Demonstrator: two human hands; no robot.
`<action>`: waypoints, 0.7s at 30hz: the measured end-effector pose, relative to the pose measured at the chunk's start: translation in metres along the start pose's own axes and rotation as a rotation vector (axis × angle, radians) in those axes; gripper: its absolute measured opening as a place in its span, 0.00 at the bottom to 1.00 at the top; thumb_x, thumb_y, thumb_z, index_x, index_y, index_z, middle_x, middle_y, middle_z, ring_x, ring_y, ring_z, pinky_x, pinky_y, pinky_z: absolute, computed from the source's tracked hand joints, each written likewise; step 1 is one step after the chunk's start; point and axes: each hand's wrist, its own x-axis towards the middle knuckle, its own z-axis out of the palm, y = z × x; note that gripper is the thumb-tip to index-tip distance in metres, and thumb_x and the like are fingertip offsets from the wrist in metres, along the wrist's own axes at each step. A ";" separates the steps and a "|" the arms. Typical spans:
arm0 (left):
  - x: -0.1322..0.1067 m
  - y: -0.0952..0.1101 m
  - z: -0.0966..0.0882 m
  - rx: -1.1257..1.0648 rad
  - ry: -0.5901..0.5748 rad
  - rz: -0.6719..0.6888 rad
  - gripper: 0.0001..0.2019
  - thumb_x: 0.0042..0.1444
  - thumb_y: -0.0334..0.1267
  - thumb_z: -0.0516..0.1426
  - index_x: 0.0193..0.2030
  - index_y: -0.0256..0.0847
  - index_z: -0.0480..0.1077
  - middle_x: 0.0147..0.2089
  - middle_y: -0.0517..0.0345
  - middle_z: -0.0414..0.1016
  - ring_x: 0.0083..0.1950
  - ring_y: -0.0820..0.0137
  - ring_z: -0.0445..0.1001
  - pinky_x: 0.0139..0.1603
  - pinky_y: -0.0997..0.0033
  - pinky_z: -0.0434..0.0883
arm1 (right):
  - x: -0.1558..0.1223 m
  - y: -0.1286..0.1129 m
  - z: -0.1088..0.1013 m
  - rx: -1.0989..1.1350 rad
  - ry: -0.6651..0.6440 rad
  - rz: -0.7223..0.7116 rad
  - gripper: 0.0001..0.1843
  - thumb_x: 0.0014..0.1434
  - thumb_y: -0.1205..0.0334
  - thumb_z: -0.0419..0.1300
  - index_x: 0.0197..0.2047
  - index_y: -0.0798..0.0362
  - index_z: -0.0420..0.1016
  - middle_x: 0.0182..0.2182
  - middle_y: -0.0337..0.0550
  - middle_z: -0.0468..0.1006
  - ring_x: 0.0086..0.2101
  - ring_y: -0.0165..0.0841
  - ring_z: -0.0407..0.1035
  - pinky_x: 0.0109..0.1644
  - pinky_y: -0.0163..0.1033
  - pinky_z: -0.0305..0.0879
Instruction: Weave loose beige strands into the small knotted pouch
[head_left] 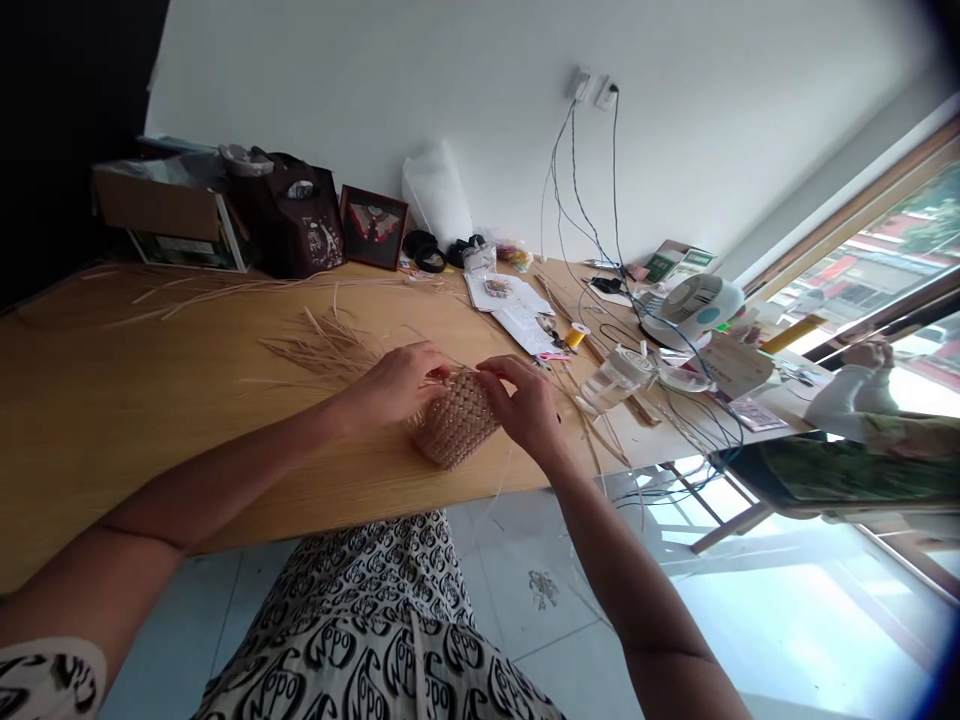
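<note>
A small woven basket of pale cane strips (456, 420) sits at the table's front edge, its weave tight and beaded. My left hand (401, 385) grips its far left side, and my right hand (525, 405) holds its right side with the fingers curled over the top. Loose strand ends stick out from the top between my hands. A bundle of thin cane strands (322, 345) lies on the wooden table (187, 400) just beyond my left hand. More long strands (592, 440) trail past my right hand.
Papers (517, 320), a yellow spool (577, 335), a clear plastic cup (615, 380) and a white fan (694, 310) crowd the table's far right, crossed by dark cables. A cardboard box (169, 215), dark bag (292, 220) and framed picture (373, 227) stand along the wall. A person's white sleeve (847, 400) shows by the window.
</note>
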 end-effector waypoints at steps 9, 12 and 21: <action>0.010 -0.009 -0.025 -0.182 -0.517 -0.078 0.10 0.53 0.36 0.51 0.26 0.33 0.69 0.22 0.63 0.64 0.25 0.77 0.57 0.27 0.76 0.54 | -0.047 0.016 0.010 0.257 -0.088 0.086 0.28 0.59 0.51 0.53 0.60 0.48 0.55 0.57 0.52 0.58 0.54 0.40 0.58 0.50 0.47 0.67; 0.009 -0.014 -0.026 -0.343 -0.629 -0.037 0.11 0.54 0.34 0.49 0.26 0.33 0.68 0.24 0.63 0.63 0.27 0.77 0.57 0.30 0.77 0.56 | -0.055 0.011 0.019 0.285 -0.083 0.054 0.29 0.58 0.52 0.54 0.61 0.48 0.54 0.57 0.51 0.57 0.57 0.40 0.55 0.57 0.49 0.60; -0.007 -0.016 -0.023 -0.357 -0.586 -0.049 0.12 0.54 0.35 0.49 0.23 0.34 0.64 0.23 0.64 0.58 0.27 0.77 0.55 0.31 0.75 0.55 | -0.058 -0.010 0.028 0.110 0.054 0.002 0.22 0.56 0.59 0.56 0.55 0.49 0.64 0.50 0.47 0.62 0.52 0.38 0.58 0.58 0.49 0.57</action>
